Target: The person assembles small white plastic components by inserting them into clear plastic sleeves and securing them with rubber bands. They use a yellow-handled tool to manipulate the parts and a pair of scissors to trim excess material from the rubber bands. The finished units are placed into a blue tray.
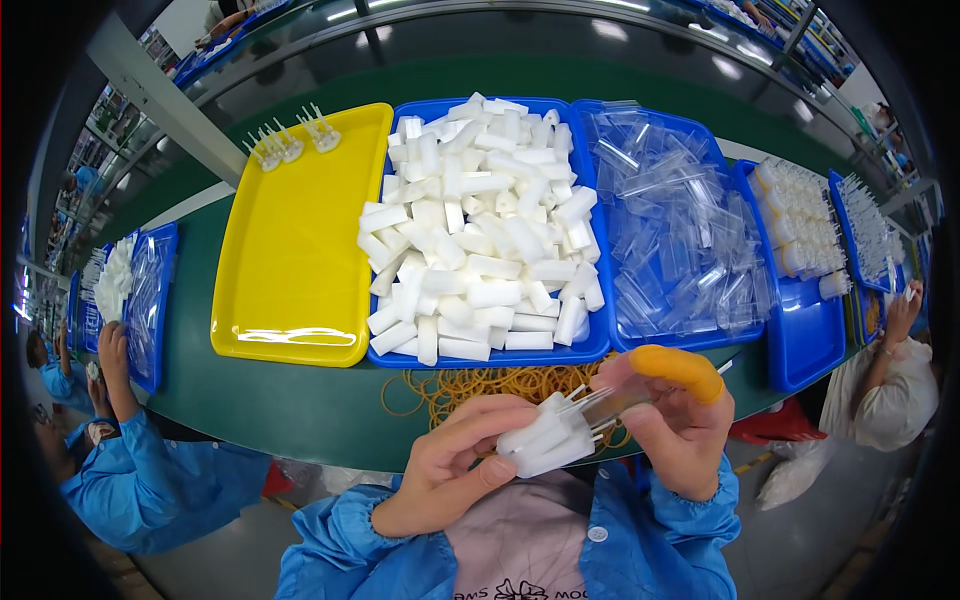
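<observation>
A white bundle in my left grip, a clear piece in my right.
My left hand [450, 465] grasps the white bundle [548, 440] between thumb and fingers, thin pins jutting from it toward my right hand [688, 430]. There, an orange cover [682, 370] on one finger, I pinch a clear plastic piece [622, 399] right at the pins. Both sit over the table's near edge, by the rubber bands [500, 386].

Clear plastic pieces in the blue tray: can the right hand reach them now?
Probably yes: the right hand is near the clear plastic pieces, nothing visible blocks the way, but it seems to hold another piece.
</observation>
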A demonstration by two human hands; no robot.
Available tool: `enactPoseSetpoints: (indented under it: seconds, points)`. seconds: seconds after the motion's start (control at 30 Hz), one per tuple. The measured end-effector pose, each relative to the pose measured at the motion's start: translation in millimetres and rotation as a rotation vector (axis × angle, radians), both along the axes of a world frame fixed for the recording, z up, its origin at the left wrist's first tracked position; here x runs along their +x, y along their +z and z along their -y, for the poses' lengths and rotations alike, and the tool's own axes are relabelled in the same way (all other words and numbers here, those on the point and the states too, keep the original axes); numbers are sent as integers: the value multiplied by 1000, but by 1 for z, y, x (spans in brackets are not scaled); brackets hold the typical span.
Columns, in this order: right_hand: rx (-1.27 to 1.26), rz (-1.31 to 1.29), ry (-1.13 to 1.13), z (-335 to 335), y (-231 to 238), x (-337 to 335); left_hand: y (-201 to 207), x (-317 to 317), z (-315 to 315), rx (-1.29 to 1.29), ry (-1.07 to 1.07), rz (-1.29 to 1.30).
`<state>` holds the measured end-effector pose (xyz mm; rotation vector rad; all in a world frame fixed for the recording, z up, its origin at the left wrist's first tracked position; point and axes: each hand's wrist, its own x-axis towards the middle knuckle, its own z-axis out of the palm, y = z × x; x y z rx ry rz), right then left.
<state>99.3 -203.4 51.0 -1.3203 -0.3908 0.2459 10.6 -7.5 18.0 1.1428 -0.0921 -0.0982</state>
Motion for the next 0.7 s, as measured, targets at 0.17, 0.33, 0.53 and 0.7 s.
enactPoseSetpoints:
  seconds: [0.17, 0.33, 0.53, 0.7]
  points:
    - [-112, 193, -9, 4, -7, 2, 3, 0, 4, 395, 134, 168]
    - [-152, 201, -10, 6, -9, 1, 0, 2, 4, 480, 119, 218]
    - [-137, 236, -2, 7, -14, 6, -5, 3, 13, 217, 228, 25]
    - [151, -24, 67, 7, -19, 5, -13, 8, 15, -29, 218, -24]
